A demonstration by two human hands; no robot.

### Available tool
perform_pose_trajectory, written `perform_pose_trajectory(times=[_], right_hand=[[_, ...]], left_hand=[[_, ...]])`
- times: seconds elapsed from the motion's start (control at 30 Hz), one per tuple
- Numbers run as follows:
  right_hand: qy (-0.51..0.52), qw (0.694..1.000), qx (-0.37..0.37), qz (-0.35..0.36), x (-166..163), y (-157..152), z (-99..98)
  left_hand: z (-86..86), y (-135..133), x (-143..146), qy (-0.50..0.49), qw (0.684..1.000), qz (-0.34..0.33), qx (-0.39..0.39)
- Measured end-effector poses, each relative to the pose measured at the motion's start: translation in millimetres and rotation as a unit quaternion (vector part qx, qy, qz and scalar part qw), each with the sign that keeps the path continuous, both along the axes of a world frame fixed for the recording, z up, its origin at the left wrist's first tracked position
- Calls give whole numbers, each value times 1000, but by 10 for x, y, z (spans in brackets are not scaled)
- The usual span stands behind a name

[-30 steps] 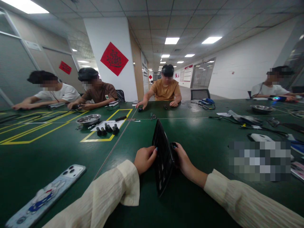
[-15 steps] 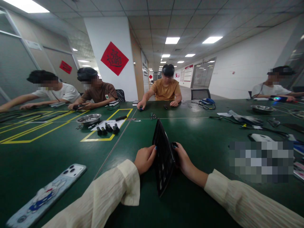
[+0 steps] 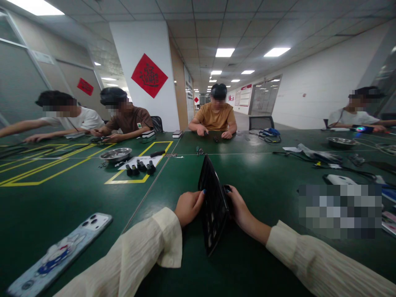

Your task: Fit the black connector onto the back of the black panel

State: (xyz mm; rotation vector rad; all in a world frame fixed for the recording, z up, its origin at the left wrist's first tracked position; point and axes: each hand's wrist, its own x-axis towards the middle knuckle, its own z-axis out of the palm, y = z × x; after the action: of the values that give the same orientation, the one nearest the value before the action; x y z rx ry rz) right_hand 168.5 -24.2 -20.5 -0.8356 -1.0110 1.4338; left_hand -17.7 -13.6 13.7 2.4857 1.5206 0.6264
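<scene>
A thin black tablet-like panel is held steeply tilted above the green table, nearly edge-on to me. Dark shapes show on its left-facing side, too dim to read. My left hand is closed at its left side, the thumb pressed against that face. On the opposite side, my right hand is closed round the panel's back edge, at a small black part whose kind I cannot make out; most of its fingers are hidden. A phone in a blue cartoon case lies at the lower left.
Across the green table sit several people, among them a person in a mustard shirt. A steel bowl and several black cylindrical parts stand at the left. Cables and a white device lie at the right.
My hands and the black panel stay practically still. Across the table, the person in the mustard shirt has drawn one hand inward, toward the other hand.
</scene>
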Motion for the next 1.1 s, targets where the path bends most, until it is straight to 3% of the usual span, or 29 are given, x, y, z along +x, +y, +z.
perform_pose_trajectory(times=[0.37,0.7,1.1], right_hand=[[-5,1000,-7,8,25,-18,21],[-17,1000,-9,1,12,-39,59],[-10,1000,-3,-1,7,-42,78]], left_hand=[[30,-21,0,-12,1000,-24,2],[-35,16,-25,-1,1000,12,8],[15,-26,-6,13,1000,-17,17]])
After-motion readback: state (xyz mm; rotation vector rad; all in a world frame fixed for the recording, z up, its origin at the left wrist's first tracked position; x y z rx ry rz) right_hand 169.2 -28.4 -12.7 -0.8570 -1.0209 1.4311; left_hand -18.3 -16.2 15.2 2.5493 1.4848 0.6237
